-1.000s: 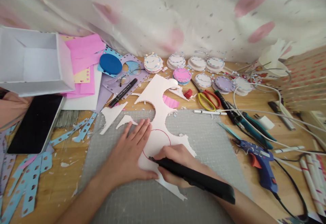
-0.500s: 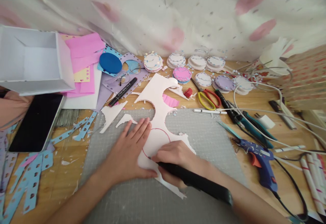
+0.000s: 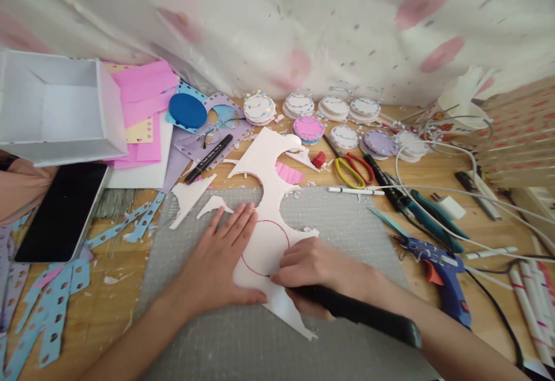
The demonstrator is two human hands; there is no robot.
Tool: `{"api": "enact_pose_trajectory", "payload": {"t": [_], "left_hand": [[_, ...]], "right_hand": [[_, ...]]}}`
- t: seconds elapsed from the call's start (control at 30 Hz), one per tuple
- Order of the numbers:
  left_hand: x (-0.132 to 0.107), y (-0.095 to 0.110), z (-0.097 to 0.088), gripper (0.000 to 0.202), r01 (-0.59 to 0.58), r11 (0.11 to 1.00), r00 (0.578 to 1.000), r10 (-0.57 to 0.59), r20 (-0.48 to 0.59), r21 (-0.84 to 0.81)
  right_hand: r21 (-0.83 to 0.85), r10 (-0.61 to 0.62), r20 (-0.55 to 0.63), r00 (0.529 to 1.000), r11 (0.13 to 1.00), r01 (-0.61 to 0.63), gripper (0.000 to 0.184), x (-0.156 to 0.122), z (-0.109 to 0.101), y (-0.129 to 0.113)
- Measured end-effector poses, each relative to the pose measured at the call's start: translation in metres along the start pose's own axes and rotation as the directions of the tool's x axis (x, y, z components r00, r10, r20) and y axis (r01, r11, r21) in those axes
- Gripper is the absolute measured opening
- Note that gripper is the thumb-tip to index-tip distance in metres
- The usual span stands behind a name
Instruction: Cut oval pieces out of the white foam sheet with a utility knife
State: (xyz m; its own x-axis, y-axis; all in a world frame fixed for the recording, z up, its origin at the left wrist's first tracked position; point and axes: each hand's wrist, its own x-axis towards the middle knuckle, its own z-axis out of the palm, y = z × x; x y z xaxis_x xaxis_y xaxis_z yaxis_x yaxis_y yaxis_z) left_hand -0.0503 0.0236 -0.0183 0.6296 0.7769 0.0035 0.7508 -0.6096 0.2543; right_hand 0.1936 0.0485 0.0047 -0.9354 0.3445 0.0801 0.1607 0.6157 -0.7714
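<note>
Gripping a black tool slantwise, the person's right hand has its fingers closed around the shaft, bringing the thin tip to the lower rim of a red circle drawn on a white sheet. The left hand presses flat across the sheet's left edge, fingers a little spread, thumb well out, leaving the circle's inside uncovered between the hands. From where I stand, that sheet sits mid-mat, its far end running past the grey cutting mat onto the wooden desk. Gridded mat stretches toward the person and out to the right, where a blue glue gun brings its nozzle near the mat's edge. A white pen lies along the far border.
</note>
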Motion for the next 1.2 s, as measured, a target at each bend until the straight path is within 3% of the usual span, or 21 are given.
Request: {"api": "enact_pose_trajectory", "payload": {"t": [0.07,0.13,0.17,0.23,0.33,0.4,0.47,0.53,0.67,0.73,0.9,1.1,1.2], "left_hand": [[0.000,0.000,0.000,0.122,0.002,1.000,1.000,-0.002,0.005,0.008],[0.000,0.000,0.000,0.122,0.006,1.000,1.000,-0.007,0.007,0.016],[0.000,0.000,0.000,0.123,0.007,1.000,1.000,-0.007,0.002,0.019],[0.000,0.000,0.000,0.123,-0.004,1.000,1.000,0.004,-0.018,0.025],[-0.001,0.003,-0.002,0.120,-0.031,0.998,0.996,0.035,-0.078,0.046],[-0.002,0.008,-0.007,0.113,-0.035,0.997,0.987,0.045,-0.156,0.065],[-0.004,0.018,-0.015,0.100,-0.014,0.998,0.964,0.030,-0.266,0.063],[-0.005,0.030,-0.025,0.083,0.004,1.000,0.931,0.004,-0.364,0.022],[-0.003,0.056,-0.045,0.055,-0.109,0.993,0.906,0.077,-0.415,-0.053],[-0.002,0.066,-0.052,0.041,-0.194,0.977,0.897,0.142,-0.418,-0.084],[-0.011,0.075,-0.062,0.009,-0.213,0.966,0.875,0.120,-0.470,-0.150],[-0.028,0.065,-0.070,0.011,-0.194,0.981,0.872,0.173,-0.458,0.001],[-0.031,0.064,-0.068,0.012,-0.240,0.968,0.879,0.248,-0.408,0.072]], "right_hand": [[0.106,0.038,-0.099,0.994,0.994,-0.027,0.018,-0.009,0.001,0.000],[0.202,0.129,-0.284,0.950,0.977,-0.072,0.022,-0.021,0.000,-0.004],[0.258,0.207,-0.383,0.900,0.960,-0.111,0.020,-0.028,0.000,-0.007],[0.400,0.416,-0.524,0.743,0.891,-0.216,0.015,-0.039,-0.001,-0.014],[0.555,0.584,-0.627,0.515,0.799,-0.231,0.020,-0.051,0.004,-0.020],[0.594,0.607,-0.669,0.430,0.784,-0.181,0.025,-0.055,0.010,-0.021],[0.612,0.614,-0.682,0.397,0.777,-0.149,0.024,-0.055,0.017,-0.023],[0.626,0.612,-0.665,0.429,0.769,-0.127,0.022,-0.050,0.022,-0.028],[0.717,0.583,-0.536,0.610,0.696,-0.035,0.020,-0.029,0.030,-0.050],[0.737,0.556,-0.497,0.666,0.676,-0.014,0.020,-0.020,0.036,-0.062],[0.809,0.566,-0.382,0.730,0.587,-0.032,0.030,-0.024,0.049,-0.076],[0.862,0.491,-0.309,0.815,0.507,0.021,0.049,-0.069,0.033,-0.070],[0.861,0.560,-0.168,0.811,0.484,-0.156,0.042,-0.080,0.021,-0.069]]}}
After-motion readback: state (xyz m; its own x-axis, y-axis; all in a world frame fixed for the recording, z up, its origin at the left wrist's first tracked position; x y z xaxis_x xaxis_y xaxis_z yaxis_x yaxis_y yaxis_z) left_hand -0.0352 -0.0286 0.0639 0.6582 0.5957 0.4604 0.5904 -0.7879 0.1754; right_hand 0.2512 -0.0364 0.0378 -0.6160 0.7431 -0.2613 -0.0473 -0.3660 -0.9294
